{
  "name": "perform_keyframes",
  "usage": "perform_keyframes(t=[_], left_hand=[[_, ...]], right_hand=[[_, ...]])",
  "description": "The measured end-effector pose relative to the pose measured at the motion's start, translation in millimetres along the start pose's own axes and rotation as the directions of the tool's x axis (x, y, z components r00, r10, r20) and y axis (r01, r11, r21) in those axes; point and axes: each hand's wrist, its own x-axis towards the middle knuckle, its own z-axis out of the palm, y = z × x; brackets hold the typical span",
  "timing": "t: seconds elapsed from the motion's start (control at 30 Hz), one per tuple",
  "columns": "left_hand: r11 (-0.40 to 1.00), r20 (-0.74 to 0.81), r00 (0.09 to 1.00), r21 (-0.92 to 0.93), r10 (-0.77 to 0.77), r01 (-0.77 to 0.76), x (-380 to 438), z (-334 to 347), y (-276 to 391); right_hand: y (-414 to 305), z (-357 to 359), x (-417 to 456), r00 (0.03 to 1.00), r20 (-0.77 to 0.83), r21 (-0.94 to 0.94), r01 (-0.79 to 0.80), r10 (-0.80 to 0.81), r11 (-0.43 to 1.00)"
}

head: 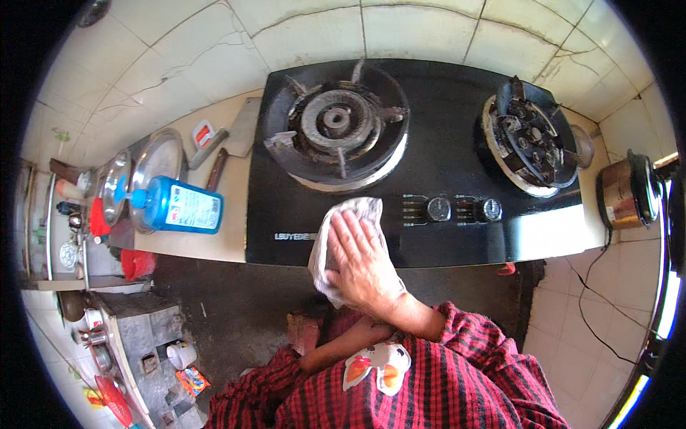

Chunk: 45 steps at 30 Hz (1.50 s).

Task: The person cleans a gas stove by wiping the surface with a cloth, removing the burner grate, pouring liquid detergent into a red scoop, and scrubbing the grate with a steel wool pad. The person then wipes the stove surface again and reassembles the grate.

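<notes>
My right hand [359,263] lies flat on a whitish cloth [373,206], pressing it on the front edge of a black glass gas cooktop [445,112]. The cloth hangs over that edge and covers part of the lettering. My left hand [371,331] is near my body, partly hidden below the right wrist, so its fingers cannot be made out. Beyond the cloth sits the large left burner [336,119] with its dark pan support. Two control knobs [439,208] [491,209] are right of the cloth. At the far right is the smaller burner [533,134], with a dirty metal ring.
Left of the cooktop are a blue pump bottle [185,206], metal bowls [158,155], a cleaver [244,128] and another wooden-handled tool [214,169]. A cooker-like pot [624,193] with a cord stands at right. Cracked wall tiles [311,37] rise behind.
</notes>
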Motion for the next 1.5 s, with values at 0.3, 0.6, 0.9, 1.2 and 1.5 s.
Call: perform_keyframes(t=[0.3, 0.6, 0.9, 1.2, 1.5], left_hand=[[0.998, 0.005, 0.999, 0.029, -0.047, 0.047, -53, -28, 66], [0.952, 0.106, 0.989, 0.298, -0.099, 0.063, -63, -98, 141], [0.87, 0.324, 0.921, 0.492, -0.216, 0.031, -115, -162, 173], [0.985, 0.355, 0.934, 0.147, 0.031, -0.088, -100, -190, 146], [0.968, -0.023, 0.982, 0.177, 0.186, -0.179, -145, -225, 127]], right_hand=[[13, 1, 27, 0.94, -0.181, -0.04, -0.3, 0.288, 0.953], [58, 24, 66, 0.709, -0.404, -0.211, -0.688, 0.578, 0.695], [-69, 62, 79, 0.857, -0.137, -0.531, -0.487, 0.497, 0.693], [-3, 48, 37, 0.699, -0.371, -0.516, -0.702, 0.611, 0.49], [-105, 19, 126, 0.928, -0.215, -0.104, -0.331, 0.303, 0.938]])
